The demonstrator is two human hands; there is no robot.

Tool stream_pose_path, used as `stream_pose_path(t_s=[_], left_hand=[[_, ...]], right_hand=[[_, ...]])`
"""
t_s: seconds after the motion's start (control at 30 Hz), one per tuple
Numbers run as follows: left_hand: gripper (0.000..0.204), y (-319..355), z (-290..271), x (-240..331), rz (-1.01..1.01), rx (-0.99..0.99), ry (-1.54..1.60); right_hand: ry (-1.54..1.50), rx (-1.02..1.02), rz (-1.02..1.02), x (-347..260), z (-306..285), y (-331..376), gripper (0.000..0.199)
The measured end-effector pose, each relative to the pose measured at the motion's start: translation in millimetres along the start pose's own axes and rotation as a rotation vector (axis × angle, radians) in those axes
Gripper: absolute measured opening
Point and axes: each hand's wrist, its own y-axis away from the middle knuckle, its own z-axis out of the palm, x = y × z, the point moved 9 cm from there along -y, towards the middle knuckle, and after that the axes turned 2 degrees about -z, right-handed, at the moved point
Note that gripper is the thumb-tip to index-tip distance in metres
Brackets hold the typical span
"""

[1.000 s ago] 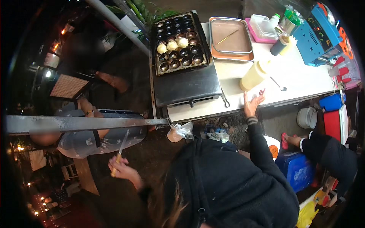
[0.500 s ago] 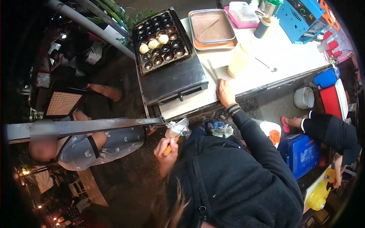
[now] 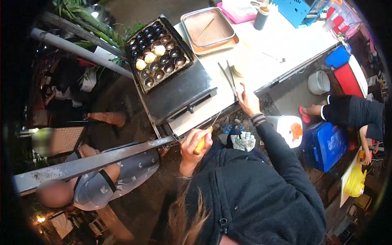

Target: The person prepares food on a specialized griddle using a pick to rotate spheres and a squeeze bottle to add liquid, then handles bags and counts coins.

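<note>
My left hand (image 3: 195, 145) is closed around a thin metal pick with a yellow-orange handle (image 3: 201, 142), held just below the front edge of the white counter (image 3: 261, 61). My right hand (image 3: 247, 100) rests with fingers spread on the counter's front edge, beside a pair of metal tongs (image 3: 228, 76). Farther left on the counter sits a black griddle with round moulds (image 3: 159, 55), a few holding pale dough balls (image 3: 150, 57).
A metal tray (image 3: 208, 29) with a stick lies behind the griddle. A pale tub (image 3: 241, 67), a dark cup (image 3: 261, 18) and a blue box (image 3: 294, 9) stand on the counter. A person sits at lower left, another crouches at right near a blue cooler (image 3: 324, 143).
My left hand has come up from low at the left to the counter's front edge with the pick. My right hand stays on the counter edge as the view shifts.
</note>
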Motion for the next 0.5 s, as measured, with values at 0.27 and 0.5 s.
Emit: stream_pose_path(t_s=[0.27,0.5], left_hand=[[0.023,-35.7,13.8,15.9,-0.169,-0.031,0.328],[0.048,-92.5,51.2,30.2,-0.346,-0.035,0.845]], right_hand=[[0.03,0.315,0.045,98.2,-101.7,-33.2,0.026],[0.526,0.31,-0.257,164.1,-95.2,-141.6,0.046]])
